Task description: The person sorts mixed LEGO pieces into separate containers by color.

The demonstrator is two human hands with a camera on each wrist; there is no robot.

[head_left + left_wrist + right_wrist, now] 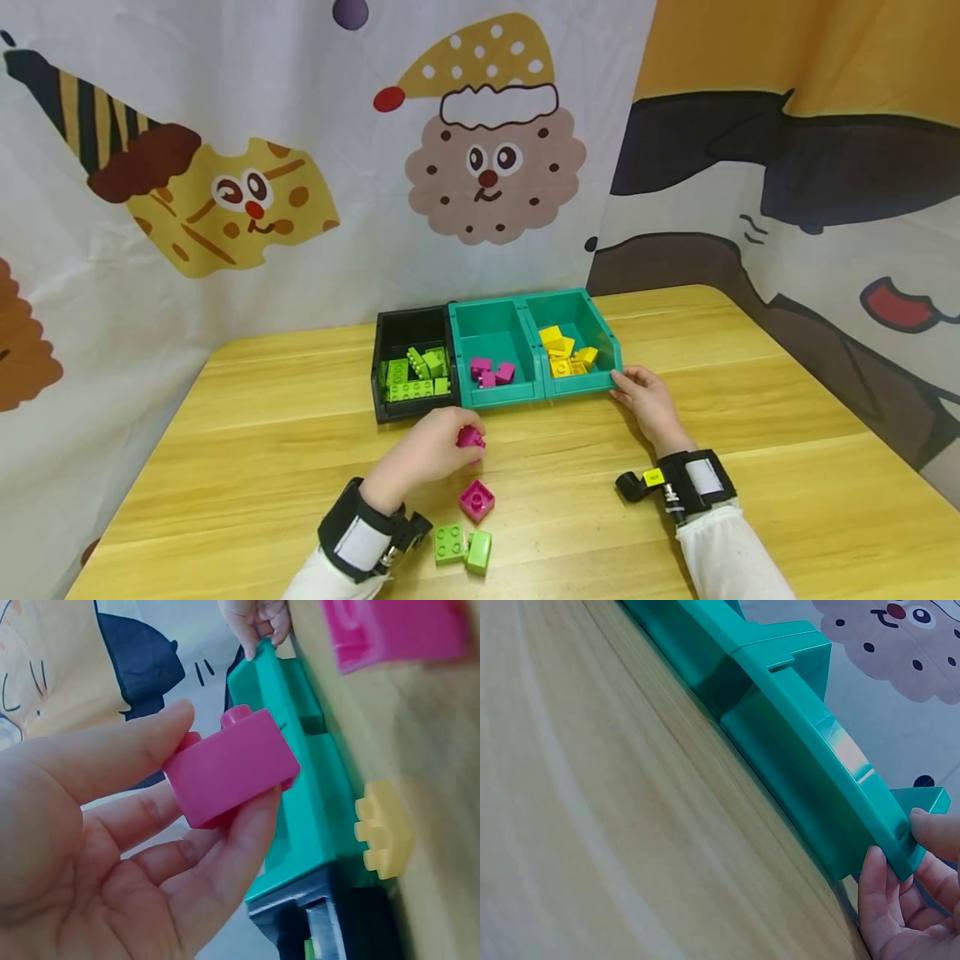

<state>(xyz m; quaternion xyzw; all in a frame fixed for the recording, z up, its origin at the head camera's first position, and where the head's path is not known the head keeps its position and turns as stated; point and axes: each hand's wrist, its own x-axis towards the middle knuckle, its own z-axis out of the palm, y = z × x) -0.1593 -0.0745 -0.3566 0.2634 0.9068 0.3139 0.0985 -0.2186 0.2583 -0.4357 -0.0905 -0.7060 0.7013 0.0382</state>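
My left hand pinches a magenta toy brick between thumb and fingers, just in front of the bins. With its thumb on the rim and fingers under it, my right hand grips the front right corner of the right teal bin. Yellow bricks lie in that bin. Magenta bricks lie in the middle teal bin. The black bin at the left holds green bricks. Another magenta brick is on the table near my left hand.
Two green bricks lie close together at the front of the wooden table. A yellow brick shows beside the bins in the left wrist view. Behind the table hangs a printed cloth.
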